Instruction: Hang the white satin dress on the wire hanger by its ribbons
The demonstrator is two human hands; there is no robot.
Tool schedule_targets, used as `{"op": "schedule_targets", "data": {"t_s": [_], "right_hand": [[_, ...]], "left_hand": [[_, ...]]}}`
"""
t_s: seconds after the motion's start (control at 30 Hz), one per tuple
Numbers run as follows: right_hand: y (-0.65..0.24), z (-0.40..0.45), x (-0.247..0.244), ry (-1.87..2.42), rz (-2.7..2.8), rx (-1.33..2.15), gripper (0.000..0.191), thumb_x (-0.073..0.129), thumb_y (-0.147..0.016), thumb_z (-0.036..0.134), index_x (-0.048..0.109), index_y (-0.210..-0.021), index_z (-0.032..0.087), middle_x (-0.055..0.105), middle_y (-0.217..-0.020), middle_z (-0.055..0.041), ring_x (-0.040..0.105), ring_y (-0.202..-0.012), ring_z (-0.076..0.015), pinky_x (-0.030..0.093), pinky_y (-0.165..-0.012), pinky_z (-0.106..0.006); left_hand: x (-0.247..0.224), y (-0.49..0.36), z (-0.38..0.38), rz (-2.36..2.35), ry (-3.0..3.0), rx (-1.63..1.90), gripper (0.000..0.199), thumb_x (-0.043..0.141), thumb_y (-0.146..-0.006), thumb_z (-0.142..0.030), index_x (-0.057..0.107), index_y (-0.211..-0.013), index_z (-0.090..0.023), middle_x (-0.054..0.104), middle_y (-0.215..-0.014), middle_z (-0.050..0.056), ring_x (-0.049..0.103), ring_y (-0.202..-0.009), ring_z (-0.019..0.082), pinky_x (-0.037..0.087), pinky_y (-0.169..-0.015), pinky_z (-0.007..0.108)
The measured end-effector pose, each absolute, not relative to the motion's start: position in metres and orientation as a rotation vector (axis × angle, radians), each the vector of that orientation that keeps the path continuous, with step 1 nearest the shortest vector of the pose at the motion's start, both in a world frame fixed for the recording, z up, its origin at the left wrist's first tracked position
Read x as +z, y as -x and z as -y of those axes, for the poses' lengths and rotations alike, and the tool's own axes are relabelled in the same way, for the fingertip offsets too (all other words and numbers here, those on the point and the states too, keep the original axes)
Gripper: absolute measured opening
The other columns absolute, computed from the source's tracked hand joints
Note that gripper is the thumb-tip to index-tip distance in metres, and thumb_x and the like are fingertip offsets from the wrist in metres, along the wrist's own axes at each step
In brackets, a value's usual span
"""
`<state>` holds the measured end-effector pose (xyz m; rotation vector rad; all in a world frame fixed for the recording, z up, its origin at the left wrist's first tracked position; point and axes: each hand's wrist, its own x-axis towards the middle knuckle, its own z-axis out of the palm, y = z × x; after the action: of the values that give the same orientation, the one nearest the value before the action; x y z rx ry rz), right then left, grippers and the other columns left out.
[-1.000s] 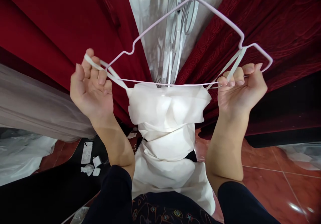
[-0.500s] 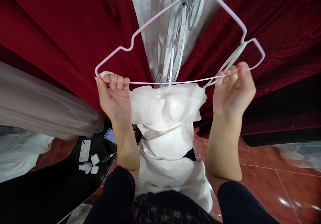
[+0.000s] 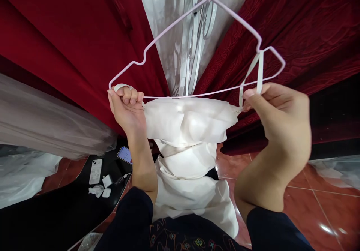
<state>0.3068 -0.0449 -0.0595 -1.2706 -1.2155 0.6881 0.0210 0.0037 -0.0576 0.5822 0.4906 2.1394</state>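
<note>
A pale pink clothes hanger (image 3: 170, 26) is held up in front of me, its hook end at the top. My left hand (image 3: 128, 106) is closed round the hanger's lower left corner, with a white loop of strap over its fingers. A white garment (image 3: 185, 119) with a ruffled top edge hangs below the bottom bar and drapes down towards my lap. Its right strap (image 3: 260, 69) loops over the notch on the hanger's right side. My right hand (image 3: 278, 108) pinches that strap beneath the bar, next to the garment's right corner.
Dark red curtains (image 3: 70, 29) hang at both sides, with white sheer fabric (image 3: 168, 37) between them. On a black bench (image 3: 62, 206) at left lie a white phone (image 3: 96, 171), a lit phone (image 3: 124, 154) and a charger (image 3: 107, 181). Red tiles (image 3: 306, 213) cover the floor.
My right hand has let go of the bottom bar, turned, and taken the right strap between its fingers. The hanger has shifted slightly left and down. My left hand keeps its grip.
</note>
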Motion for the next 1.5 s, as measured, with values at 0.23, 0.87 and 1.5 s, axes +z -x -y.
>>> {"op": "schedule_targets", "data": {"t_s": [0.23,0.87,1.5], "right_hand": [[-0.311,0.005,-0.037,0.651,0.898,0.850,0.018,0.062,-0.084,0.014,0.079,-0.091,0.016,0.063,-0.068,0.0013,0.062,-0.058,-0.0067,0.054,-0.060,-0.022],[-0.288,-0.003,-0.062,0.445,0.342,0.974,0.045,0.035,-0.106,0.033,0.053,-0.068,0.018,0.025,-0.058,0.0071,0.040,-0.046,-0.0014,0.043,-0.055,-0.017],[-0.296,-0.007,-0.065,0.542,0.417,1.070,0.050,0.028,-0.107,0.033,0.054,-0.068,0.016,0.021,-0.057,0.0063,0.028,-0.048,-0.0044,0.039,-0.054,-0.019]], "left_hand": [[-0.057,-0.023,-0.002,-0.548,-0.581,2.107,0.057,0.024,-0.112,-0.049,0.047,-0.070,-0.017,0.021,-0.064,-0.006,0.029,-0.051,0.010,0.036,-0.052,0.022],[-0.077,-0.022,-0.009,-0.513,-0.675,1.970,0.038,0.041,-0.113,-0.032,0.054,-0.080,-0.018,0.040,-0.066,-0.005,0.050,-0.058,0.008,0.054,-0.072,0.023],[-0.068,0.050,-0.011,-0.990,-1.331,2.246,0.044,0.050,-0.095,0.008,0.083,-0.105,-0.019,0.082,-0.091,0.003,0.054,-0.056,0.008,0.034,-0.046,0.023]]}}
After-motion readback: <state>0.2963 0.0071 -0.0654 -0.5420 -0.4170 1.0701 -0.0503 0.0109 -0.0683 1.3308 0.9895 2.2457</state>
